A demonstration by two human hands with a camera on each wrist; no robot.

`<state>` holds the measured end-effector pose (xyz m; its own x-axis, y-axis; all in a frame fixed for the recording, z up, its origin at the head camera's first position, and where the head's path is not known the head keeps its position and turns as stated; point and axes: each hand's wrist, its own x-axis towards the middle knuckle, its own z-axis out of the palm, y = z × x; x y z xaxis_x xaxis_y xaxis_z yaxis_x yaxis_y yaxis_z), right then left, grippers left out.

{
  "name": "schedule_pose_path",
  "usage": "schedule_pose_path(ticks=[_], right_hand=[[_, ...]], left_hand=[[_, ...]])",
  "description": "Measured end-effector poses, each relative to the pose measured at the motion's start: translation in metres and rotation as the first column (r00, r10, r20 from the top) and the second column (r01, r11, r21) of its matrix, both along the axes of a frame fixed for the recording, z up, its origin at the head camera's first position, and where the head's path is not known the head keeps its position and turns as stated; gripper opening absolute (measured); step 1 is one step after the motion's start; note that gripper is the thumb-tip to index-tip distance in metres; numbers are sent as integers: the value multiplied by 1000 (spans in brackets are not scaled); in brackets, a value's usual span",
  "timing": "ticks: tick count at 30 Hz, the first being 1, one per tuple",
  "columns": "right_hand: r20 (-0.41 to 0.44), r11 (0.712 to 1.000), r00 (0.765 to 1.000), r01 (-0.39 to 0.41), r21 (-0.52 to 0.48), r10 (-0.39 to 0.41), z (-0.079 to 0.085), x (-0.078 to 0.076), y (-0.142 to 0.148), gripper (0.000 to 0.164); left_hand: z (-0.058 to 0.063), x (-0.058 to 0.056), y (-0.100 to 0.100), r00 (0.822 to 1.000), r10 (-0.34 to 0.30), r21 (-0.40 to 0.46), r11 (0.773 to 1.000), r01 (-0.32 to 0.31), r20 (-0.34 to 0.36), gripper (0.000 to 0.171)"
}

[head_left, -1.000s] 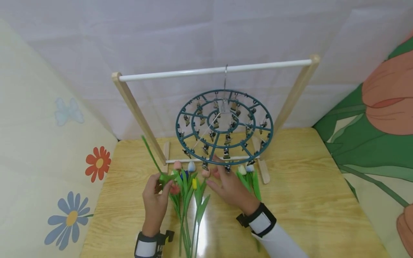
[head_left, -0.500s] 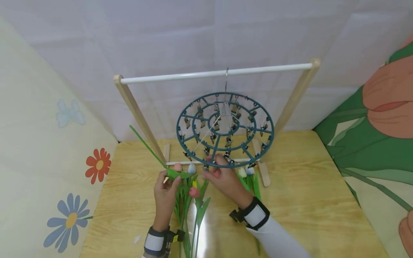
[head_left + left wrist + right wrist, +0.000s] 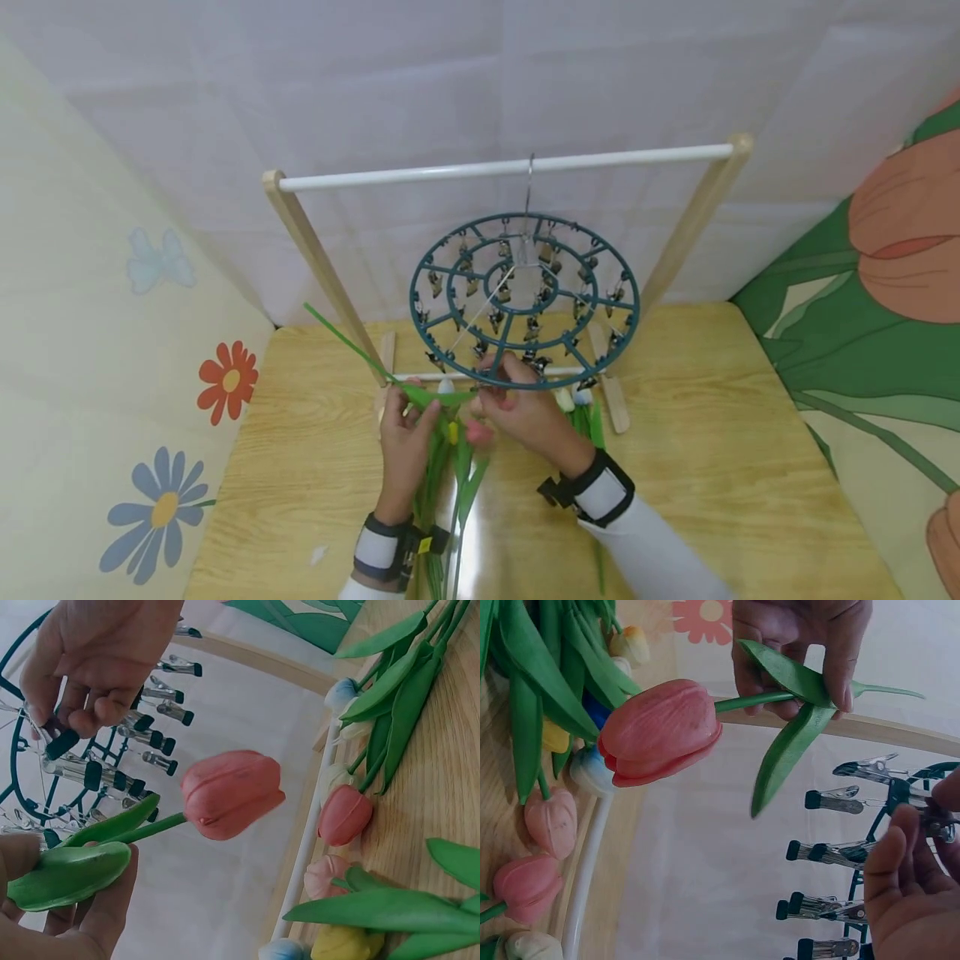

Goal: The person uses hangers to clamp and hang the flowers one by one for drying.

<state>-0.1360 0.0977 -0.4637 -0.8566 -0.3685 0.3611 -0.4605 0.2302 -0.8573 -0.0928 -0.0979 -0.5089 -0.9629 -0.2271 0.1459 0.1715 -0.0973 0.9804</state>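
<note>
The rack [image 3: 322,275] is standing on the table [image 3: 712,467] before the backdrop [image 3: 375,83], the hanger [image 3: 506,333] hanging from its crossbar [image 3: 420,174]. Tulips [image 3: 468,492] are lying left, more tulips [image 3: 597,429] right. The left hand [image 3: 407,450] is holding one tulip [image 3: 232,795] left of the right hand [image 3: 536,421].

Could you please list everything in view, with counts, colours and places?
Held tulip: one, pinkish red with green leaves, in the left hand
Loose tulips: several, overlapping, pink, yellow, white and blue, on the table
Round hanger: one, dark green, hooked on the rack
Clips: many, silver with dark tips, hanging from the hanger
Rack: one, pale wood with white bars, on the table
Table: one, wood-coloured, below
Scrap: one, white, table's near left
Backdrop: one, whitish, behind
Wall flowers: two, red and blue-grey, left
Butterfly: one, pale blue, left
Mural: one, green and pink, right
Sleeves: two, white, forearms
Left hand: one, bare, pinching the tulip
Right hand: one, bare, pinching a clip
</note>
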Motion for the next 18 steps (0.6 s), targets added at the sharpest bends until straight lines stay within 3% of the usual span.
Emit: schedule_pose_path(ticks=[9, 18], right_hand=[[60, 998, 998, -16, -62, 20, 4, 2, 0, 29], [-3, 995, 1000, 9, -96, -10, 0, 0, -3, 22]], left_hand=[[4, -1, 3, 999, 19, -5, 1000, -19, 47, 23], [-3, 1, 15, 998, -14, -21, 1000, 15, 63, 21]])
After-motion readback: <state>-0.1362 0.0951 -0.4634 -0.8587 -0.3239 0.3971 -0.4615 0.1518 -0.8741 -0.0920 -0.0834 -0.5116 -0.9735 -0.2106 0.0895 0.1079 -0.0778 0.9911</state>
